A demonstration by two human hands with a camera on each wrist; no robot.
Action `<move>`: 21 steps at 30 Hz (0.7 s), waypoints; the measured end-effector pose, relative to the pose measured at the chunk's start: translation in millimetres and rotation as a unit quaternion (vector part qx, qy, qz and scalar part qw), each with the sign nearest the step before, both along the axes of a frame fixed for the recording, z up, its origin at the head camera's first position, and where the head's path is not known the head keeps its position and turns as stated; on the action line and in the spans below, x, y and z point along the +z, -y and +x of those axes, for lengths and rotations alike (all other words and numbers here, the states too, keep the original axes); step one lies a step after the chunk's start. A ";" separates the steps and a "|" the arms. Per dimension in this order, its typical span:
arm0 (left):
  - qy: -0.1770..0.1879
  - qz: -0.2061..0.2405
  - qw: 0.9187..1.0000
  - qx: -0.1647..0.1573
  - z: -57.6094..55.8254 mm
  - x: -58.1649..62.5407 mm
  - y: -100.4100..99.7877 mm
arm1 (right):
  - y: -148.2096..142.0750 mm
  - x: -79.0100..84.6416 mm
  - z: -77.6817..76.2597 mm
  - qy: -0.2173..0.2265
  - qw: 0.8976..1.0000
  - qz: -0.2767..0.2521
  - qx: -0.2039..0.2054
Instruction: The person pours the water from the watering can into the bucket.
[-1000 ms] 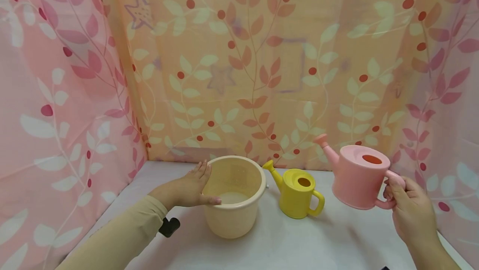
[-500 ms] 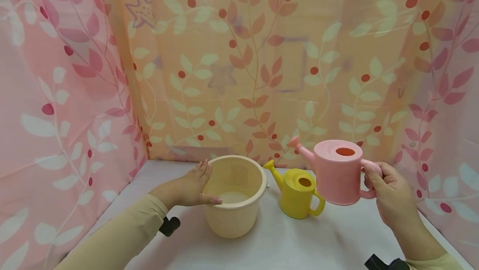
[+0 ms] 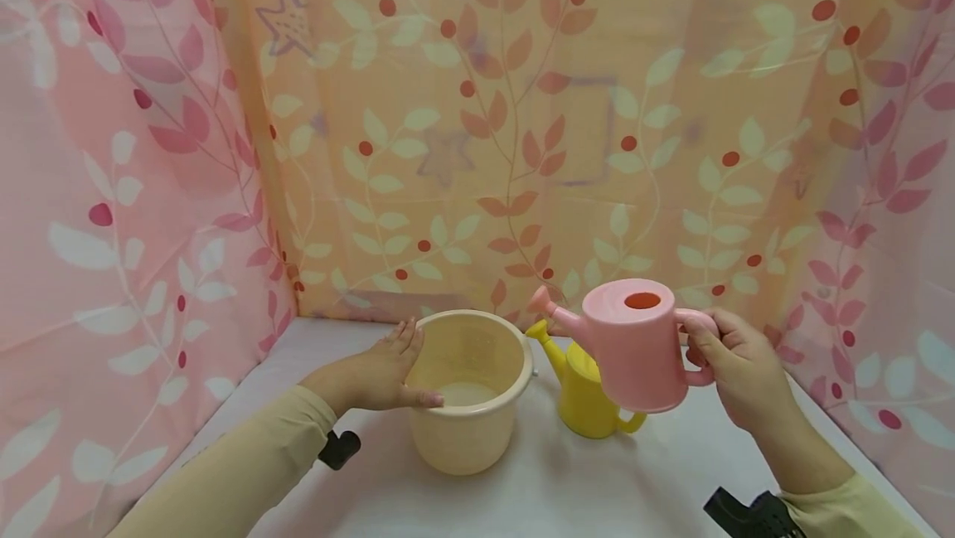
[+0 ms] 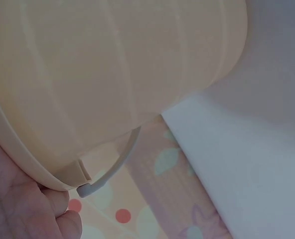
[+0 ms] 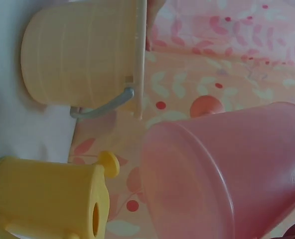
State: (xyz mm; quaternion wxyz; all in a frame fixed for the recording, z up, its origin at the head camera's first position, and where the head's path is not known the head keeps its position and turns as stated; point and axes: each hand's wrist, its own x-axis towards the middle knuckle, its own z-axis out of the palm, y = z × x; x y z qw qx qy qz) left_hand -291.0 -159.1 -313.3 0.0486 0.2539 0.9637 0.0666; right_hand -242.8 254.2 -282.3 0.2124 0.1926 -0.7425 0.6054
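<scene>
In the head view a cream bucket stands upright on the table. My left hand rests on its left rim with the fingers straight and the thumb along the near edge. My right hand grips the handle of a pink watering can, held nearly level in the air. Its spout points left, with the rose close to the bucket's right rim. Partly hidden behind the pink can, a yellow watering can stands on the table. The right wrist view shows the pink can's underside and the yellow can.
Printed curtains surround the white table at the back and sides. The bucket's grey bail handle hangs down on its far side. A black wrist device sits at the right cuff and another at the left.
My right hand has carried the pink watering can leftward, from right of the yellow can to in front of it, toward the bucket. The left hand and the bucket have stayed in place.
</scene>
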 end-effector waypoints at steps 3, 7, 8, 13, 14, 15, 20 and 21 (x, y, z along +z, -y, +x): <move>-0.003 -0.005 1.000 0.002 -1.2 -0.9 0.4 | 5.3 4.6 -1.2 0.004 0.999 0.044 -0.012; -0.003 -0.006 1.000 0.002 -1.4 -1.0 0.4 | 12.7 11.3 -2.2 0.015 0.995 0.096 -0.021; -0.002 -0.005 1.000 0.002 -1.0 -0.7 0.3 | 14.7 13.0 -2.4 0.021 0.994 0.106 -0.023; 0.002 -0.006 1.000 0.004 0.0 0.6 -0.2 | 22.4 21.5 -2.4 0.046 0.984 0.169 -0.044; 0.002 -0.007 1.000 0.005 0.2 0.9 -0.3 | 23.6 23.0 -2.5 0.050 0.982 0.175 -0.046; 0.003 -0.006 1.000 0.005 0.2 1.1 -0.4 | 24.7 24.4 -2.7 0.052 0.981 0.182 -0.046; 0.007 -0.005 1.000 0.006 1.0 2.4 -1.0 | 29.6 29.6 -5.2 0.043 0.981 0.188 -0.030; 0.007 -0.006 1.000 0.006 0.9 2.2 -1.0 | 30.3 30.2 -5.9 0.038 0.981 0.189 -0.028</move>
